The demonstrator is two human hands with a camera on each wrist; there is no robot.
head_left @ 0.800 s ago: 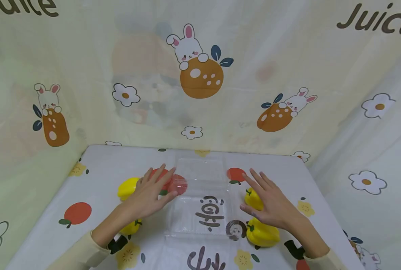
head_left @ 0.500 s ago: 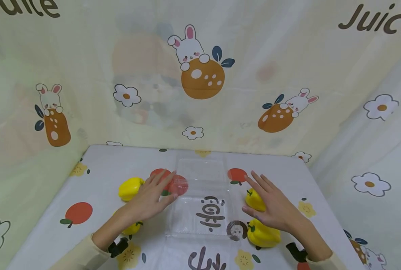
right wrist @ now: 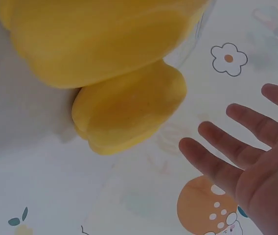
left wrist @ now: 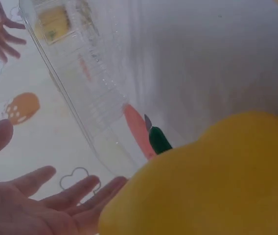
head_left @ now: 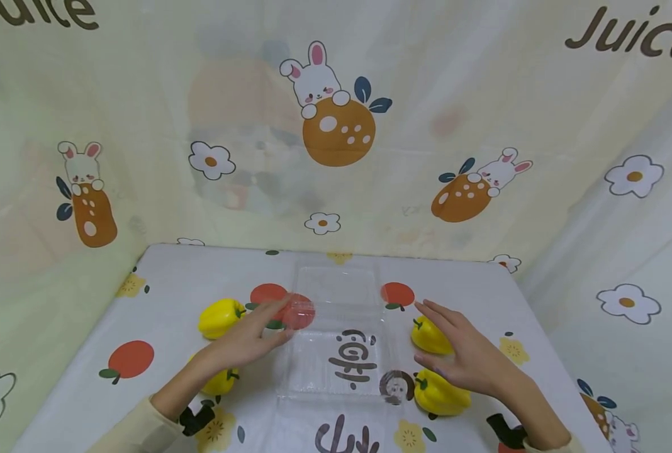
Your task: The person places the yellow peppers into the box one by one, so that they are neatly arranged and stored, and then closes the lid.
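A clear plastic clamshell box (head_left: 308, 371) lies opened out in the middle of the table, its lid (head_left: 336, 281) towards the back. My left hand (head_left: 248, 336) hovers at the box's left side with fingers extended, holding nothing. Left of the box are two yellow bell peppers, a far one (head_left: 218, 318) and a near one (head_left: 221, 382) partly hidden by my forearm. On the right, my right hand (head_left: 472, 355) hangs with spread fingers over another two yellow bell peppers, the far one (head_left: 428, 335) partly covered and the near one (head_left: 442, 393). In the right wrist view the fingers are apart from the peppers (right wrist: 129, 107).
A white cloth printed with fruit and flowers (head_left: 177, 402) covers the table. Behind it hangs a pale patterned curtain (head_left: 245, 207), with more curtain at both sides. Black straps (head_left: 197, 420) sit on my wrists.
Both hands have sunk a little, their fingers tilting lower. The right hand has shifted slightly right and nearer to me. The peppers and the box stay where they were.
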